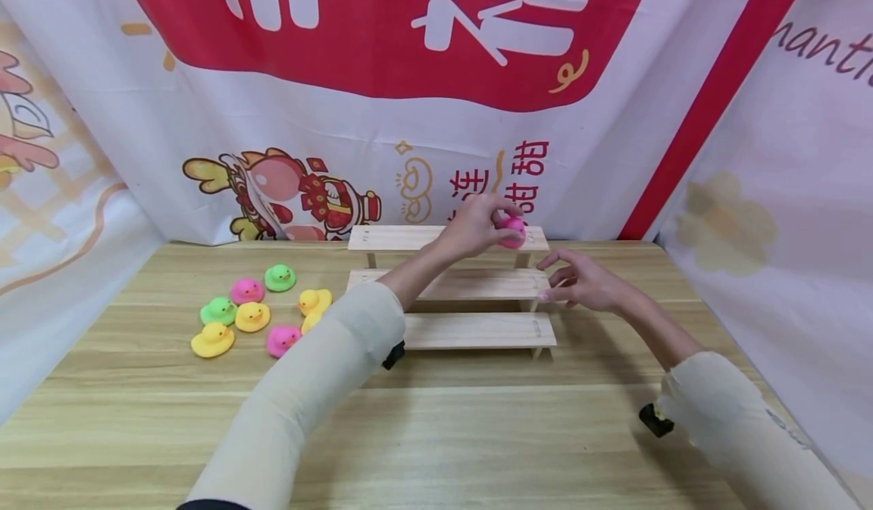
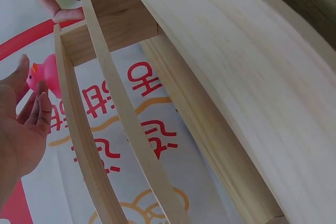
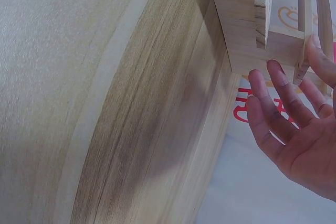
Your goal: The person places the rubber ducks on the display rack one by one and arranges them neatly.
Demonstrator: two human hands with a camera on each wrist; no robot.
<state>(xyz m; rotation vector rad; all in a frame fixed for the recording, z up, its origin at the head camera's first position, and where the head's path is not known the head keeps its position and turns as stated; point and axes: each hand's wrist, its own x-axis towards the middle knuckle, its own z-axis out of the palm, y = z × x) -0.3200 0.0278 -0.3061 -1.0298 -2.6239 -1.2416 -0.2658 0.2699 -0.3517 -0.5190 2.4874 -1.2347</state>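
A three-tier wooden shelf (image 1: 477,331) stands on the table near the back cloth. At the right end of its top tier, my left hand (image 1: 472,228) pinches a pink rubber duck (image 1: 513,233) between thumb and fingers. The left wrist view shows the same duck (image 2: 50,76) at the edge of the top board, its orange beak visible. Whether it touches the board I cannot tell. My right hand (image 1: 585,281) is at the right end of the middle tier, fingers spread and slightly bent. In the right wrist view its thumb (image 3: 321,59) lies against the board's end.
Several rubber ducks, among them a green duck (image 1: 280,277), a pink duck (image 1: 283,339) and a yellow duck (image 1: 213,339), lie on the wooden table (image 1: 477,434) left of the shelf. My left forearm partly covers a yellow one. A printed cloth (image 1: 382,146) hangs behind.
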